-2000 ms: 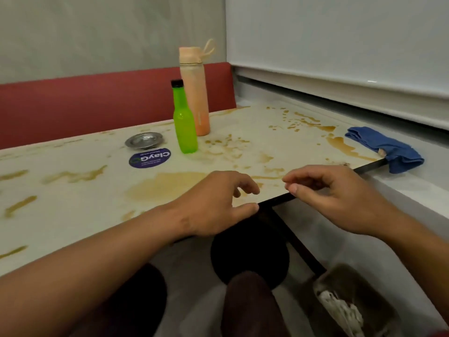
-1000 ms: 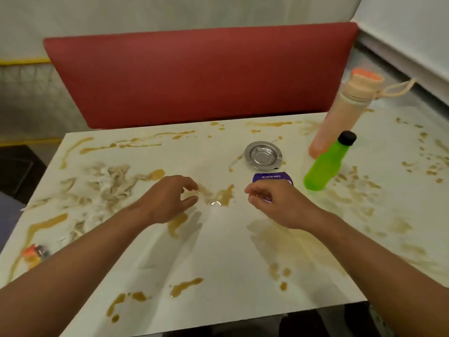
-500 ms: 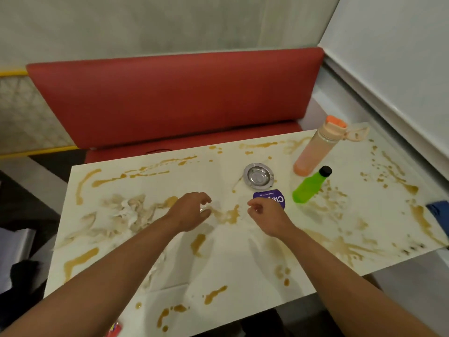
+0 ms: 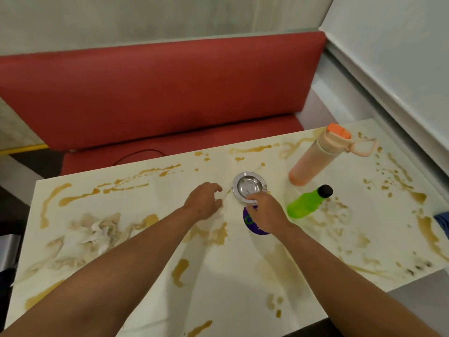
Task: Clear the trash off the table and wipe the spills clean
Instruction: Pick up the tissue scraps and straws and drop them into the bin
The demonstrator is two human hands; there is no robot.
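The cream table (image 4: 238, 276) is streaked with brown spills (image 4: 211, 235). A heap of soggy tissue (image 4: 92, 237) lies at its left. A small round metal dish (image 4: 249, 186) sits at the middle back. My right hand (image 4: 264, 212) reaches to the dish, its fingers curled on the near rim, and covers part of a round purple sticker (image 4: 250, 223). Just left of the dish, my left hand (image 4: 204, 203) hovers over the table with loosely curled fingers and holds nothing.
A green bottle (image 4: 306, 203) and a tall peach bottle (image 4: 318, 156) stand right of the dish. A blue cloth (image 4: 443, 221) shows at the right edge. A red bench (image 4: 158, 93) runs behind the table, with a wall on the right.
Both hands have moved forward across the table toward the metal dish. My right hand has passed over the purple sticker and reached the dish's rim. The view has risen slightly.
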